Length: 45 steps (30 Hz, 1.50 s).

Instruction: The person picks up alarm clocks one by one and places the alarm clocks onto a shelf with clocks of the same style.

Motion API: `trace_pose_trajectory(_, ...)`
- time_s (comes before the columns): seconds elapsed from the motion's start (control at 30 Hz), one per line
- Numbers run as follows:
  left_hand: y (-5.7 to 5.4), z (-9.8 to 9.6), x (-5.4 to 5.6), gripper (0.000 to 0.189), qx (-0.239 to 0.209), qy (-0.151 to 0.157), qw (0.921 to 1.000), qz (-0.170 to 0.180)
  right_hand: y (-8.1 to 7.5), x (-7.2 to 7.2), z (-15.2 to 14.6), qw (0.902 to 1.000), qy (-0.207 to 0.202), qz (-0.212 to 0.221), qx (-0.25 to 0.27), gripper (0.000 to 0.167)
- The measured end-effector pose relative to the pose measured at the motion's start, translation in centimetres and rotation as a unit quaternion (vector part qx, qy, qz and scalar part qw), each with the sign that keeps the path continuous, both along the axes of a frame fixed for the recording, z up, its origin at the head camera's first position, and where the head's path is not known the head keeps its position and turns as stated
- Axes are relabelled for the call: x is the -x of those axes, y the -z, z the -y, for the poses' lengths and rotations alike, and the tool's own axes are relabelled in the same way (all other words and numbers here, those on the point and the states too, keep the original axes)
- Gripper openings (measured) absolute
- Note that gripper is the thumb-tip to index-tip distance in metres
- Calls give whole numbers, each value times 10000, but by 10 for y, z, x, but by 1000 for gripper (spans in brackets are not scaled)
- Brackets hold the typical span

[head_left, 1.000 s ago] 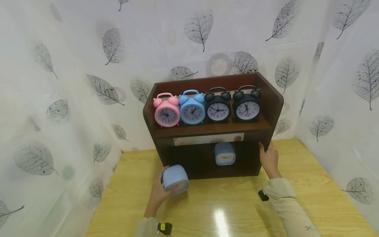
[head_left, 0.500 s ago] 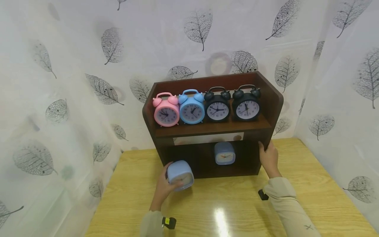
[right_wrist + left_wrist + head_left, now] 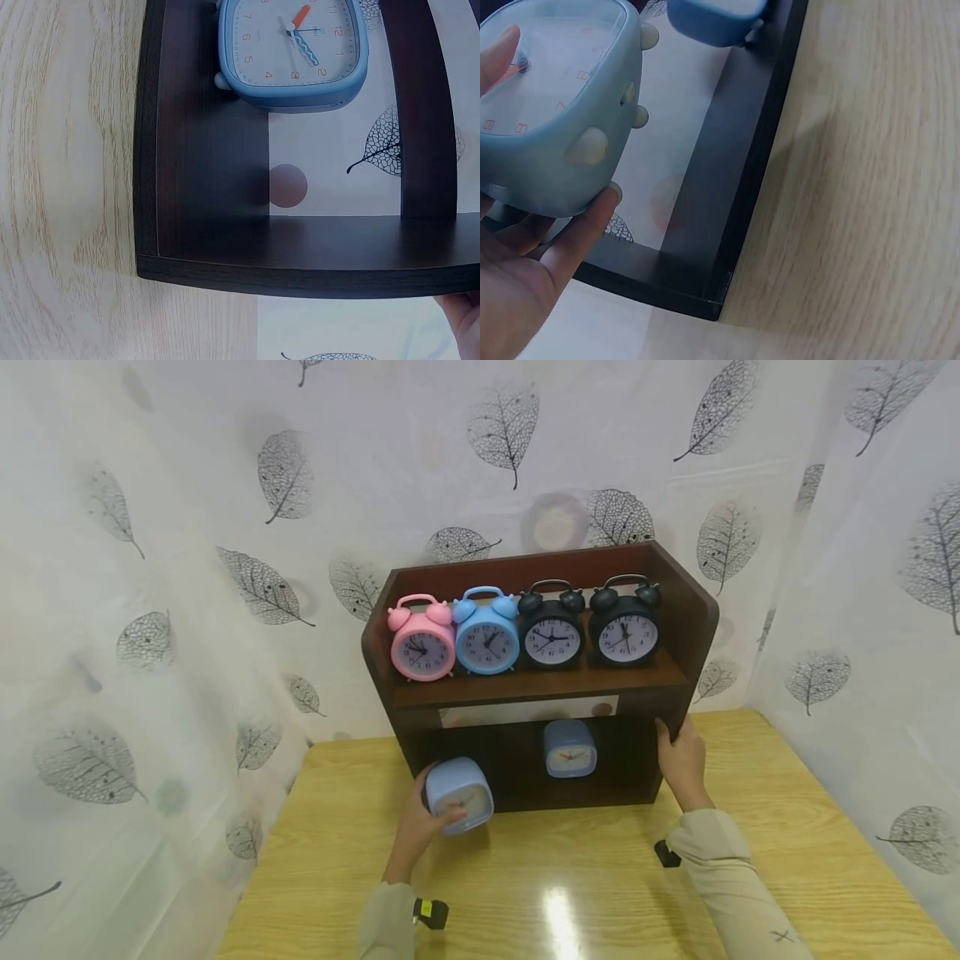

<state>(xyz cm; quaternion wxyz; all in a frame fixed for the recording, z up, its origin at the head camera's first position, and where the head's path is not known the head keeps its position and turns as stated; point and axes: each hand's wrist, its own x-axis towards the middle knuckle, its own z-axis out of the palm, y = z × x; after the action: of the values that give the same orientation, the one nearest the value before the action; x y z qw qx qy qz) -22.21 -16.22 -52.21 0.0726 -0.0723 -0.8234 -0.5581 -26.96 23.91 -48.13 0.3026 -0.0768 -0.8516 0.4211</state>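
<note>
My left hand (image 3: 417, 823) grips a rounded square light-blue alarm clock (image 3: 452, 781) by its side, thumb across the dial, at the front left of a dark brown two-tier shelf (image 3: 540, 693). In the left wrist view this clock (image 3: 562, 161) is tilted, its knobs and small feet showing. My right hand (image 3: 684, 764) holds the shelf's right side panel; in the right wrist view the panel hides most of that hand (image 3: 463, 319). A second rounded square blue clock (image 3: 570, 749) stands on the lower tier, right of the middle, dial outward (image 3: 296, 45).
Along the upper tier stand a pink twin-bell clock (image 3: 423, 643), a blue one (image 3: 487, 639) and two black ones, the left black clock (image 3: 552, 631) beside the right black clock (image 3: 625, 627). The shelf is on a wood-grain table (image 3: 517, 877). Behind hangs a leaf-patterned curtain (image 3: 420, 468).
My left hand has moved right and toward the shelf with the light-blue alarm clock, and its dial has tipped up more into view. My right hand stays on the panel.
</note>
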Motion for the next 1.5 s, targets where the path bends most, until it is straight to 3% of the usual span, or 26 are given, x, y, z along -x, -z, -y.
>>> trace_pose_trajectory(0.27, -31, -16, -1, 91, 215, 181, 9995, -129, 0, 1, 0, 10000, 49, -4, -23, 34)
trace_pose_trajectory(0.5, -13, -21, 21, 96, 454, 127, 9989, 27, -1, 0, 0, 10000, -9, 7, -32, 34)
trace_pose_trajectory(0.63, -9, -26, 30, 97, 447, 284, 9986, 20, -1, 0, -1, 10000, -21, -1, -31, 34)
trace_pose_trajectory(0.97, 2, -40, 57, 95, -209, 828, 9953, 447, 0, 0, 0, 9998, 77, -167, -25, 31)
trace_pose_trajectory(1.07, 1, -44, 63, 97, -399, 1005, 9928, 519, 1, 0, 0, 9998, 79, -165, -39, 31)
trace_pose_trajectory(1.3, -18, -51, 61, 95, -533, 1219, 9874, 857, 1, 1, -1, 9999, 51, -87, -72, 33)
trace_pose_trajectory(1.5, -16, -54, 68, 94, -673, 1300, 9839, 1022, 1, 1, -2, 9999, 47, -89, -140, 32)
